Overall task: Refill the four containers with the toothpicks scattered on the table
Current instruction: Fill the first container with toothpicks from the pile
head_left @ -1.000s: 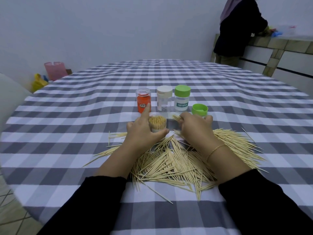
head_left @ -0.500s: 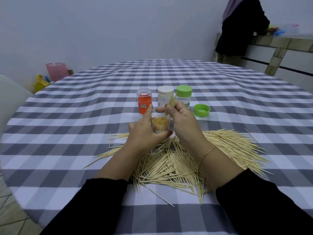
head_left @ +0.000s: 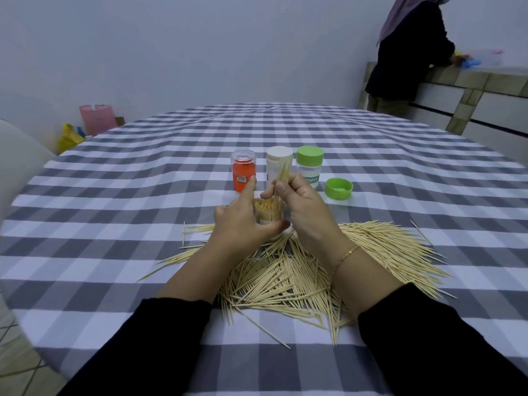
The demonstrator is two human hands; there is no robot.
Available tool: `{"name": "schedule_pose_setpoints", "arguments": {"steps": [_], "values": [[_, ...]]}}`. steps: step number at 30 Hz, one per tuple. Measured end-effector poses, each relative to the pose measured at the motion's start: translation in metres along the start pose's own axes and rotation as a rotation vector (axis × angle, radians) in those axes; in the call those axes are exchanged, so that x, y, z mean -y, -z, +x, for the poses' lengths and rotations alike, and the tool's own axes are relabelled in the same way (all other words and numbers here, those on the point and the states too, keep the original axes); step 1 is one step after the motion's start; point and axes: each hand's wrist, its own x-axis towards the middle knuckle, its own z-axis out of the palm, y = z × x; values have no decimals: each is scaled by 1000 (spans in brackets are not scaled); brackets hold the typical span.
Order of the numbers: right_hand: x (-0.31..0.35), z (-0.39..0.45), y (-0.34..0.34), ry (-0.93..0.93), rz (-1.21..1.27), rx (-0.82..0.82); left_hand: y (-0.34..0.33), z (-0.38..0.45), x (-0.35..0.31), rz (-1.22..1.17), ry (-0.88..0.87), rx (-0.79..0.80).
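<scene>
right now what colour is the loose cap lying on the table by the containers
Bright green. The loose cap lies on the checked tablecloth; the head view shows it clearly.

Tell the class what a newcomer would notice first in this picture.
A broad heap of pale wooden toothpicks on the grey-and-white checked tablecloth. Behind it, the left hand grips a clear, nearly full container while the right hand pinches an upright toothpick bundle above it.

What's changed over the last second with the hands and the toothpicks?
The right hand rose from the table, pinching a small bundle of toothpicks upright over the open container. The left hand kept gripping that container. The three capped containers, loose green lid and scattered pile stayed put.
</scene>
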Motion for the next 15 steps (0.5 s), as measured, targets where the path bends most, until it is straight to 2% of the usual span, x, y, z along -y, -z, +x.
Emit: {"name": "schedule_pose_setpoints", "arguments": {"steps": [2,7,15], "values": [[-2,0,3,-25,5,18,1,-2,-2,1,-6,-6],[-3,0,6,-72,-78,-54,1,1,-1,43,0,4],[-3,-4,11,-76,-329,-93,1,0,-1,40,-10,-4]]}}
